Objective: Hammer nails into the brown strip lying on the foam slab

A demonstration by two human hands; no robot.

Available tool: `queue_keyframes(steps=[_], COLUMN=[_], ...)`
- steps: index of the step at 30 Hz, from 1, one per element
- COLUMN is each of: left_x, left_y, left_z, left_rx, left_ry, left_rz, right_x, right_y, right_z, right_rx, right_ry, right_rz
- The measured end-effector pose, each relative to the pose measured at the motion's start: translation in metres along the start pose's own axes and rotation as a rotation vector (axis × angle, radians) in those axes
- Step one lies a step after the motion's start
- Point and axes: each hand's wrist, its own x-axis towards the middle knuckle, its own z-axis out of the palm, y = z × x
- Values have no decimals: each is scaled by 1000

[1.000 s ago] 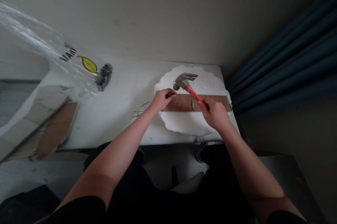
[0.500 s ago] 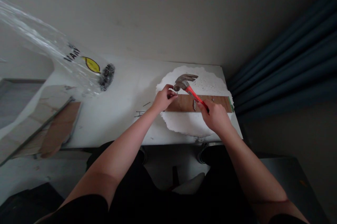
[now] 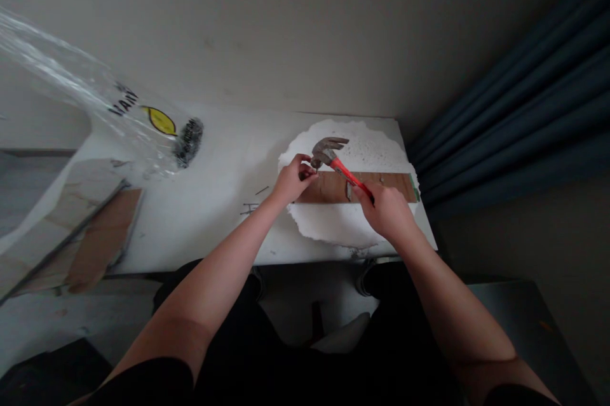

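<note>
My right hand (image 3: 388,210) is closed round the red handle of a claw hammer (image 3: 333,157). The hammer's metal head hangs just above the left end of a brown wooden strip (image 3: 381,185). That strip lies across a rough white foam slab (image 3: 343,225) on the white table (image 3: 214,203). My left hand (image 3: 291,182) is pinched at the strip's left end, right under the hammer head. What its fingers hold is too small to make out.
A clear plastic bag (image 3: 95,101) with a yellow label hangs over the table's left part. Wooden boards (image 3: 95,237) lean at the left edge. A couple of loose nails (image 3: 255,199) lie mid-table. A wall stands behind, a dark blue curtain (image 3: 515,120) to the right.
The hammer head has dropped slightly and shifted left, closer to my left hand's fingers. My left hand stays pinched at the strip's end.
</note>
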Motion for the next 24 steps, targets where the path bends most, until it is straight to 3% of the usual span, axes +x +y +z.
queue_keyframes(steps=[24], left_x=[0], left_y=[0], left_z=[0], left_rx=[45], left_ry=[-14], left_rz=[5], right_x=[-2], right_y=[-2], right_z=[1], right_rx=[-28], right_ry=[-31], right_rz=[3])
